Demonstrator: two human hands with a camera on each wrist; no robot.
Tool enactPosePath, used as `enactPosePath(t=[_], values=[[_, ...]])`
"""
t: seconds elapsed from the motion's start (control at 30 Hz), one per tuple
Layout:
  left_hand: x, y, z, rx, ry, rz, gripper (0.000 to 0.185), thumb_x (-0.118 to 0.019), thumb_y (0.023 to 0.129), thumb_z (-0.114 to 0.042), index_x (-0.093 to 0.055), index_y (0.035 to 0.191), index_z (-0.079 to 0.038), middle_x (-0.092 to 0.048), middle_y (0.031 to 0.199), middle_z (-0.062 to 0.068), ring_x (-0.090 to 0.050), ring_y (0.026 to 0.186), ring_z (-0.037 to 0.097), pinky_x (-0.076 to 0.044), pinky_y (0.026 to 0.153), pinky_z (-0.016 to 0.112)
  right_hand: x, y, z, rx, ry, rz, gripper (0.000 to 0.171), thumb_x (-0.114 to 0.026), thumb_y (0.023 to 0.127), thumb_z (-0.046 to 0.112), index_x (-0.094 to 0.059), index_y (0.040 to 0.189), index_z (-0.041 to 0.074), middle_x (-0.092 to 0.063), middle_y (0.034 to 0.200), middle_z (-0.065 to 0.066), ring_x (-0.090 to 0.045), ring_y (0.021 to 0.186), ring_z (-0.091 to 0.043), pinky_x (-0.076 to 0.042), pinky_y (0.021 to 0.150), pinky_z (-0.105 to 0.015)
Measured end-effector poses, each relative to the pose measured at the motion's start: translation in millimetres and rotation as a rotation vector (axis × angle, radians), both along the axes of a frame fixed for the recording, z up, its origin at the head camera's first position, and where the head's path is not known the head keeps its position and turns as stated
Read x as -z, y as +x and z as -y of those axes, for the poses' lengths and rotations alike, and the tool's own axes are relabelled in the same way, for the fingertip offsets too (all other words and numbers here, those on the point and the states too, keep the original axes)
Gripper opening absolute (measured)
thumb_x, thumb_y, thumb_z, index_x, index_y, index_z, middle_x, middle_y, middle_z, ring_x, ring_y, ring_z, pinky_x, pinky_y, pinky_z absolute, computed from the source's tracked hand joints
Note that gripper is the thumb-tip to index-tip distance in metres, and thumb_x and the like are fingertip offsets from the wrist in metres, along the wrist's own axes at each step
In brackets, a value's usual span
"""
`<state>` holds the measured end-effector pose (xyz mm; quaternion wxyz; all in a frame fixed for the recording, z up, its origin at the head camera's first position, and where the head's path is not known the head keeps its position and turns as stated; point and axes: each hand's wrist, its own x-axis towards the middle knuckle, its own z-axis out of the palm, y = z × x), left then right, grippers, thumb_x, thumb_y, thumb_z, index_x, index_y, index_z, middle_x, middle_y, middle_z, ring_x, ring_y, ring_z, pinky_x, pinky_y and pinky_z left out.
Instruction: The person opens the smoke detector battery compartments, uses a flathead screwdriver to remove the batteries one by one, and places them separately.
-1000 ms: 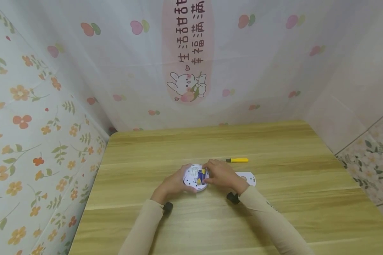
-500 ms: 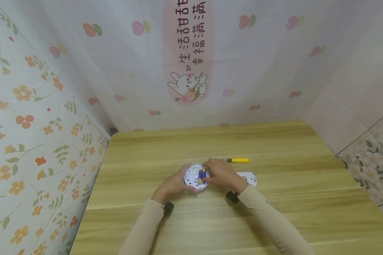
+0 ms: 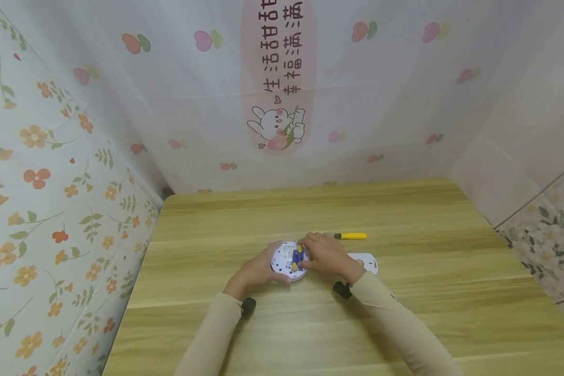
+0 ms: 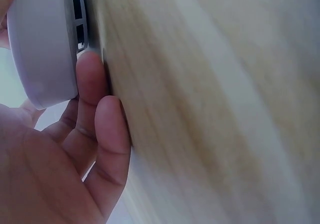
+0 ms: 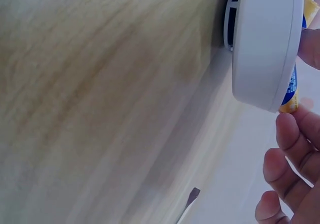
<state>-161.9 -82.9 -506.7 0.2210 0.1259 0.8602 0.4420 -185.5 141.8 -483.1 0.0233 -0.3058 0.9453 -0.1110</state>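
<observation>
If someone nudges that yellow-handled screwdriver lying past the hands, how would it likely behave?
The yellow-handled screwdriver lies flat and alone on the smooth wooden table, so a sideways nudge would probably make it roll. It looks rigid, slim and probably light. Its narrow metal tip suggests it would pivot about the heavier handle if pushed at one end.
</observation>
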Motion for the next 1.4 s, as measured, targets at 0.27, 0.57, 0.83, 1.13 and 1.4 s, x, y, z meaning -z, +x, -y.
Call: enactPosePath(t=[0.27, 0.57, 0.83, 1.13, 1.4], values=[[-1.5, 2.2, 0, -0.002, 0.007, 0.01, 0.113, -0.086, 0.067, -0.041, -0.017, 0.155, -0.02, -0.034, 0.155, 0.011, -0.042, 0.134, 0.033, -0.033, 0.11, 0.057, 0.7, 1.3, -5, 0.004, -0.045, 0.015, 0.056, -0.073, 0.082, 0.043, -0.061, 0.126, 0.01, -0.062, 0.102, 0.0, -0.054, 0.09, -0.013, -0.049, 0.081, -0.033], [-2.0, 2.0, 0, -0.001, -0.043, -0.03, 0.113, -0.086, 0.067, -0.044, -0.019, 0.154, -0.02, -0.035, 0.155, 0.011, -0.044, 0.133, 0.032, -0.035, 0.108, 0.056, -3.7, -2.0, -20, 0.033, -0.113, 0.046, 0.053, -0.074, 0.081, 0.038, -0.061, 0.124, 0.009, -0.06, 0.094, 0.001, -0.051, 0.082, -0.011, -0.047, 0.075, -0.029], [-0.5, 2.4, 0, -0.018, -0.05, -0.021, 0.114, -0.086, 0.065, -0.045, -0.019, 0.154, -0.023, -0.034, 0.156, 0.009, -0.044, 0.133, 0.033, -0.034, 0.107, 0.058, 8.1, 2.4, -45, 0.056, -0.113, 0.058, 0.053, -0.076, 0.081, 0.036, -0.062, 0.123, 0.007, -0.063, 0.104, -0.005, -0.059, 0.09, -0.019, -0.052, 0.082, -0.038], [-1.3, 3.6, 0, -0.029, -0.019, -0.002, 0.112, -0.086, 0.065, -0.042, -0.02, 0.154, -0.024, -0.033, 0.156, 0.008, -0.043, 0.133, 0.033, -0.033, 0.108, 0.059, 19.2, 9.9, -70, 0.06, -0.1, 0.035, 0.051, -0.077, 0.077, 0.037, -0.066, 0.117, 0.006, -0.063, 0.101, -0.004, -0.055, 0.085, -0.013, -0.051, 0.078, -0.034], [-0.1, 2.3, -1, -0.015, -0.042, -0.025, 0.112, -0.086, 0.066, -0.043, -0.019, 0.154, -0.023, -0.032, 0.157, 0.008, -0.042, 0.135, 0.032, -0.034, 0.109, 0.057, 22.4, 11.3, -82, 0.068, -0.047, 0.041, 0.046, -0.076, 0.079, 0.036, -0.068, 0.115, 0.009, -0.064, 0.103, -0.002, -0.052, 0.083, -0.009, -0.049, 0.077, -0.03]])
